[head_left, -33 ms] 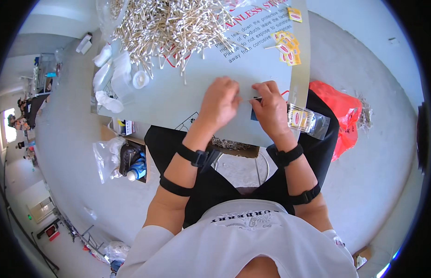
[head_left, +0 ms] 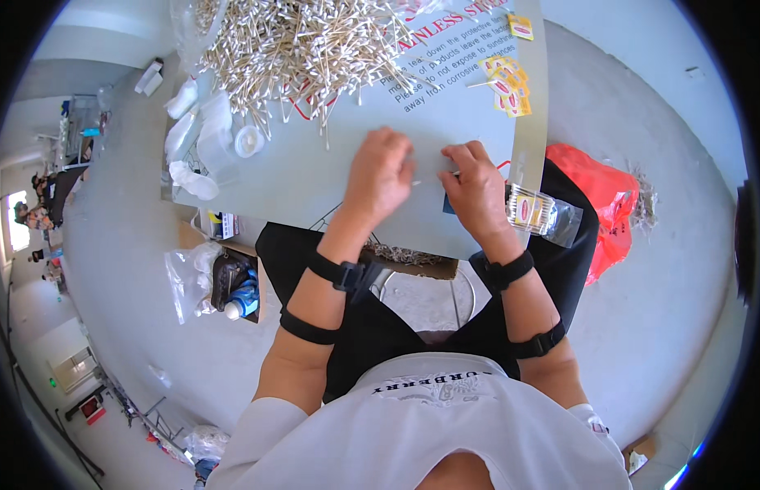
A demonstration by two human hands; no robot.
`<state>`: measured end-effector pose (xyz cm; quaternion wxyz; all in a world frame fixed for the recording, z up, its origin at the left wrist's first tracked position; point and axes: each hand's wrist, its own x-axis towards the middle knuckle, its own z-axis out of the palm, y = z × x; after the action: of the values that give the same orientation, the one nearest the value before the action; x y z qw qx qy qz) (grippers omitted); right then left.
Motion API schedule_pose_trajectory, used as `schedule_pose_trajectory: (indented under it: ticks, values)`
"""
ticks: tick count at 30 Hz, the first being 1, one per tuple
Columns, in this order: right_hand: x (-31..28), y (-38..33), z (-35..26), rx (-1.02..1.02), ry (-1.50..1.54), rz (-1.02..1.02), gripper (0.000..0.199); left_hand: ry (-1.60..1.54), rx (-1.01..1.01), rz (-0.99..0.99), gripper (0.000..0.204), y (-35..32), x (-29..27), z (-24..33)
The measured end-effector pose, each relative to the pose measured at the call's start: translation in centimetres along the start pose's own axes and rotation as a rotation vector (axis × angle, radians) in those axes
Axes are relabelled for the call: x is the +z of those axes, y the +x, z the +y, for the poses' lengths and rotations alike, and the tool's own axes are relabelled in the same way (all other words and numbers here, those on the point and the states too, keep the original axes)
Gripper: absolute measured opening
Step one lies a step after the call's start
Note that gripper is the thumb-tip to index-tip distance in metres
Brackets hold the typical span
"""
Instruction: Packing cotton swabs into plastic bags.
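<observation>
My left hand (head_left: 382, 173) hovers over the grey sheet-covered table (head_left: 315, 175), its fingers curled together and slightly blurred. A small white tip (head_left: 415, 183), like that of a cotton swab, shows beside those fingers; whether they hold it I cannot tell. My right hand (head_left: 476, 186) is closed, thumb against forefinger, and what lies in it is hidden. Under its thumb side a dark blue flat piece (head_left: 449, 202) peeks out. Touching or close to the right wrist side is a clear packet of cotton swabs (head_left: 529, 209) with a yellow label. A big heap of loose swabs (head_left: 306, 57) covers the far left.
Yellow labels (head_left: 511, 91) lie at the far right, with one more label (head_left: 520, 26) beyond them. A round white container (head_left: 248, 141) and white plastic wraps (head_left: 208, 139) sit at the left. A red bag (head_left: 596, 204) is right of my leg; a carton (head_left: 248, 282) stands left below the table.
My left hand has drawn back to the left, away from the right. The thin stick that spanned the gap between both hands no longer shows there. My right hand has barely moved.
</observation>
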<state>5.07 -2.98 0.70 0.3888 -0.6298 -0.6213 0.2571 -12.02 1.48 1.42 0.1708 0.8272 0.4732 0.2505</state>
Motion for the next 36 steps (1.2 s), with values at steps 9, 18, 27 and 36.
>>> schedule_pose_trajectory:
  ticks: [9,18,27,36]
  values:
    - [6.1,11.2,-1.8,-0.186,-0.504,0.094,0.037,0.512,-0.048,0.032,0.072,5.4,-1.0,-5.4]
    - [4.9,9.7,0.5,-0.183,-0.562,-0.052,0.021,0.529,-0.114,0.025,0.076,6.0,-1.6,-9.3]
    - [1.4,8.7,0.8,-0.079,-0.258,-0.159,0.010,0.282,-0.086,0.197,0.040,3.2,-1.0,-4.2]
    - [-3.7,7.3,1.2,-0.076,-0.041,0.044,0.019,-0.092,0.008,0.291,0.033,-2.0,0.5,1.4]
